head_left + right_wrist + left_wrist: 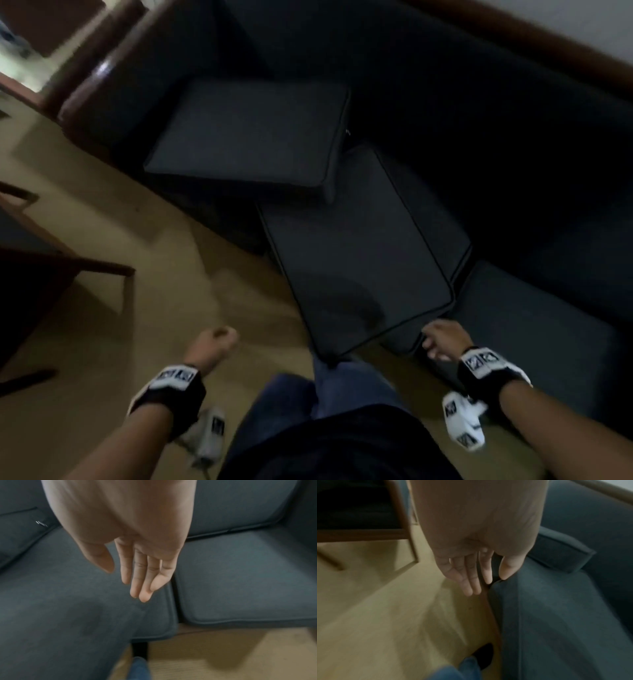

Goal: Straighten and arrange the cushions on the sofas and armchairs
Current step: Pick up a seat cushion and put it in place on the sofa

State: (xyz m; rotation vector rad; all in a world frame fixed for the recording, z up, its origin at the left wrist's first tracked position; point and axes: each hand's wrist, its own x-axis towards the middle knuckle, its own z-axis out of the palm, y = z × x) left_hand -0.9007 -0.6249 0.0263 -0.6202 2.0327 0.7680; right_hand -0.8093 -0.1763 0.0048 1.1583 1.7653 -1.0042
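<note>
Furthest out to the left of my left hand (215, 342) I see a dark wooden table (51, 260), standing on the pale floor (102, 342) well apart from the sofa. The left hand itself hangs over that floor, holding nothing. In the head view it looks loosely closed, but the left wrist view shows its fingers (471, 582) long and relaxed, slightly spread, with the thumb tip at or just above the corner of a dark blue-grey cushion (556, 615); I cannot tell whether it touches.

Ahead of the left hand and a little to its right, one loose cushion (246, 137) lies askew on the sofa (479, 102), its near corner overlapping the next one. That second, crooked cushion (356, 253) lies between my two hands, turned at an angle so that its near corner juts out past the sofa's front edge, over my jeans-clad leg (342, 380).

My right hand (442, 339) sits just right of that jutting corner, at the gap between the crooked cushion and the seat cushion (534, 339) to its right. In the right wrist view the fingers (137, 577) are straight and close together, thumb apart, gripping nothing, hovering over the seam between the two pads; contact is not clear to me. The seat cushion right of the hand lies flat and square in its place against the back pad (240, 507).
</note>
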